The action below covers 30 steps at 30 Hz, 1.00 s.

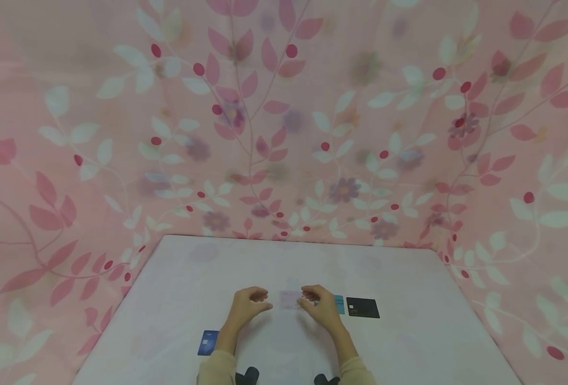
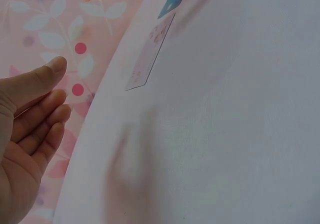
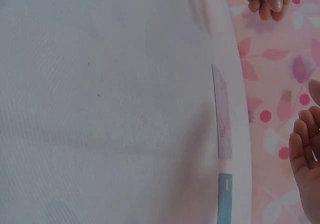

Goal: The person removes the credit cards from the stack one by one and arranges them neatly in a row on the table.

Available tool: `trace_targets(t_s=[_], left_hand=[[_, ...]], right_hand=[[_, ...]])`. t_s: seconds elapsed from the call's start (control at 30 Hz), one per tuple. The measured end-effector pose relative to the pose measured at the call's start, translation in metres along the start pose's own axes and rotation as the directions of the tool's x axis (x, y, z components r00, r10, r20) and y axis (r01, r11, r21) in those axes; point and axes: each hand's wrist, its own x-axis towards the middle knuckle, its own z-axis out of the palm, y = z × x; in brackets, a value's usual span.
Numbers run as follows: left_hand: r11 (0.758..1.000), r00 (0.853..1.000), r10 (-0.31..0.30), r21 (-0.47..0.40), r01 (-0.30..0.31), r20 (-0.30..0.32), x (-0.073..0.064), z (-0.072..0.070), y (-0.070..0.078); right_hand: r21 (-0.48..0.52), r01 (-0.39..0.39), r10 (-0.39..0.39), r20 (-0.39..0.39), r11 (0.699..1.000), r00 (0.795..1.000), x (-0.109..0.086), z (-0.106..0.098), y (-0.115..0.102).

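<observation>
My left hand [image 1: 247, 308] hovers over the white table, its fingers loosely bent and holding nothing. Facing it, my right hand [image 1: 323, 307] is also raised above the surface with nothing in its grasp. Between the two lies a pale pink card [image 1: 288, 300], flat on the table and apart from both hands in the left wrist view. A teal card [image 1: 340, 305] sits just right of it, partly covered by my right hand in the head view. Further right is a black card [image 1: 363, 308]. Beside my left forearm rests a blue card [image 1: 207, 343], partly hidden.
The white table [image 1: 409, 342] ends at a back edge, against pink floral cloth [image 1: 284, 160] that rises behind it and on both sides. Two dark objects [image 1: 249, 376] show at the bottom of the head view, close to the sleeves.
</observation>
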Motion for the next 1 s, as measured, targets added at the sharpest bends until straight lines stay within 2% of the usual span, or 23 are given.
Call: trace_targets(t_s=[0.13, 0.33, 0.57, 0.73, 0.87, 1.0], left_hand=[[1.0, 0.999, 0.028, 0.006, -0.028, -0.023, -0.007, -0.003, 0.002], [1.0, 0.999, 0.025, 0.018, -0.024, -0.038, -0.017, -0.004, 0.006], [1.0, 0.999, -0.013, 0.009, 0.014, -0.036, -0.027, -0.003, 0.01], [1.0, 0.996, 0.001, 0.021, 0.001, -0.088, -0.036, -0.002, 0.009], [1.0, 0.993, -0.002, 0.024, 0.005, -0.122, -0.044, -0.002, 0.009], [1.0, 0.994, -0.018, 0.009, 0.019, -0.11, -0.049, -0.002, 0.008]], right_hand=[[0.017, 0.019, -0.019, 0.009, 1.0, 1.0, -0.004, 0.003, -0.008], [0.082, 0.001, -0.003, 0.02, 0.997, 1.0, -0.009, 0.008, -0.016], [0.03, -0.028, 0.027, 0.034, 0.999, 0.999, -0.016, 0.011, -0.023], [0.041, -0.042, 0.04, 0.058, 0.998, 0.998, -0.023, 0.016, -0.029], [0.077, -0.044, 0.039, 0.074, 0.996, 0.996, -0.029, 0.018, -0.046], [0.101, -0.052, 0.043, 0.092, 0.994, 0.995, -0.035, 0.016, -0.068]])
